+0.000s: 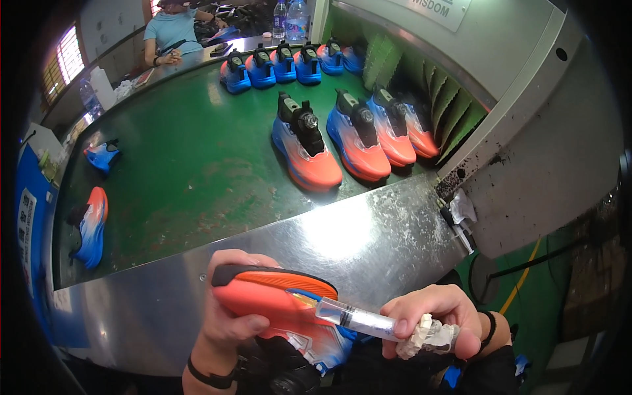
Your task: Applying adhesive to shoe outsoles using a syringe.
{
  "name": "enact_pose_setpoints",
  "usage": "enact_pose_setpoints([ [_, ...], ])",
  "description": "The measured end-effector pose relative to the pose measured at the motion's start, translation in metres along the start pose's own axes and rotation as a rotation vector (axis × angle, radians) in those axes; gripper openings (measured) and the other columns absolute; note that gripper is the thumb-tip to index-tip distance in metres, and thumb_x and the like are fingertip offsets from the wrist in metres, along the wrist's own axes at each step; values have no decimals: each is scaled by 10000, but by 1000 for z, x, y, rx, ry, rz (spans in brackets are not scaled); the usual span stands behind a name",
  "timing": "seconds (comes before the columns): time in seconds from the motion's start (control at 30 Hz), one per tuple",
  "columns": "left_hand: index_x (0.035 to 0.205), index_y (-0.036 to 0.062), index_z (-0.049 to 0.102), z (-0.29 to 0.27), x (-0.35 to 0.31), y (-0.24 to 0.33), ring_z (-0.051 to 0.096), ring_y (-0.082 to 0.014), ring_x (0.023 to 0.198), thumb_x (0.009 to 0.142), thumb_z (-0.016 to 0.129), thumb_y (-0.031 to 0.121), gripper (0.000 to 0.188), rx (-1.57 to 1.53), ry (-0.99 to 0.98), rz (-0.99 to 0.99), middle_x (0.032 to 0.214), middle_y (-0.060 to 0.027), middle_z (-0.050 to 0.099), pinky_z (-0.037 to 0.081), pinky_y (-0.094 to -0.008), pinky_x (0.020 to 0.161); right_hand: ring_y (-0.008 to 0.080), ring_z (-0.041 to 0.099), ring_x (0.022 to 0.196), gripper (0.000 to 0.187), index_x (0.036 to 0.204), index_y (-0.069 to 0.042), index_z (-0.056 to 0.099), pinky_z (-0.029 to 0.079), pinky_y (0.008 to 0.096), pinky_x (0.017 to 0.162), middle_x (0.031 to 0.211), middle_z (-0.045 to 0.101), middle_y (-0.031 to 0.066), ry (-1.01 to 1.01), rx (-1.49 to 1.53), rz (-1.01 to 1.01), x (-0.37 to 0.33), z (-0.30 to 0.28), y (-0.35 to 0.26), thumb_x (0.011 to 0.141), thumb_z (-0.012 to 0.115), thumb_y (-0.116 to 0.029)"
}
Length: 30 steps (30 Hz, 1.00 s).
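Observation:
Close in front of me, my left hand [227, 316] is closed around a coral and blue sneaker [263, 303], tipped on its side with its orange-and-black outsole facing up and away. A clear syringe [359, 320] is gripped in my right hand [438, 313]. Its blue tip lies against the seam between the sole and the upper, or just over it; I cannot tell which. Around the syringe's rear end, under my right fingers, is a crumpled whitish lump [426, 337].
Several sneakers [306, 148] stand on the green conveyor belt [178, 158] at right, more [283, 64] farther back. Two lie at left. A steel ledge [316, 243] borders the belt. Green strip curtains [428, 92] hang at right. A person [174, 33] sits at the far end.

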State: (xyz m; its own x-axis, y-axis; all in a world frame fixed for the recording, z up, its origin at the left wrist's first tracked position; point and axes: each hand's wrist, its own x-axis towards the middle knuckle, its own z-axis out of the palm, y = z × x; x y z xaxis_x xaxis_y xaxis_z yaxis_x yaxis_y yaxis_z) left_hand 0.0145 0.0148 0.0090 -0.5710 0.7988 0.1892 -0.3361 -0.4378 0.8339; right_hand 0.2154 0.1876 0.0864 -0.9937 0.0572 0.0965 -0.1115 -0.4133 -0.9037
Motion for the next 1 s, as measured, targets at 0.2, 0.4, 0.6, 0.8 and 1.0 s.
enact_pose_setpoints([
  [0.2,1140,53,372,4,4,3,594,-224,886,626,791,310,711,57,82,-32,1015,-134,539,526,-339,767,211,558,945,725,1192,67,511,410,315,817,1049,591,196,-30,94,31,-11,-13,12,755,713,-474],
  [0.4,1164,48,371,-1,6,2,589,-229,932,637,773,341,725,88,116,-87,1057,-126,526,528,-355,789,173,532,1072,745,1254,90,460,390,294,927,1162,563,147,-63,173,35,-28,-26,27,765,746,-393],
  [0.6,1191,11,462,-20,5,-8,621,-240,882,717,689,434,674,107,149,-147,1003,-134,599,526,-381,802,158,529,1066,706,1258,73,468,389,278,920,1161,567,127,-61,175,50,-40,-32,43,778,743,-364],
  [0.8,1217,-16,476,-44,10,-14,632,-285,938,790,644,361,594,-18,47,-182,1097,-167,600,522,-405,831,147,534,1036,670,1259,50,479,403,261,885,1163,569,116,-84,173,40,-55,-38,58,786,739,-346],
  [1.0,1226,-17,473,-56,9,-10,621,-288,964,806,620,336,569,7,91,-195,1120,-171,591,514,-405,847,148,539,1024,648,1252,46,484,415,255,861,1163,566,117,-74,208,17,-65,-43,70,784,745,-319],
])
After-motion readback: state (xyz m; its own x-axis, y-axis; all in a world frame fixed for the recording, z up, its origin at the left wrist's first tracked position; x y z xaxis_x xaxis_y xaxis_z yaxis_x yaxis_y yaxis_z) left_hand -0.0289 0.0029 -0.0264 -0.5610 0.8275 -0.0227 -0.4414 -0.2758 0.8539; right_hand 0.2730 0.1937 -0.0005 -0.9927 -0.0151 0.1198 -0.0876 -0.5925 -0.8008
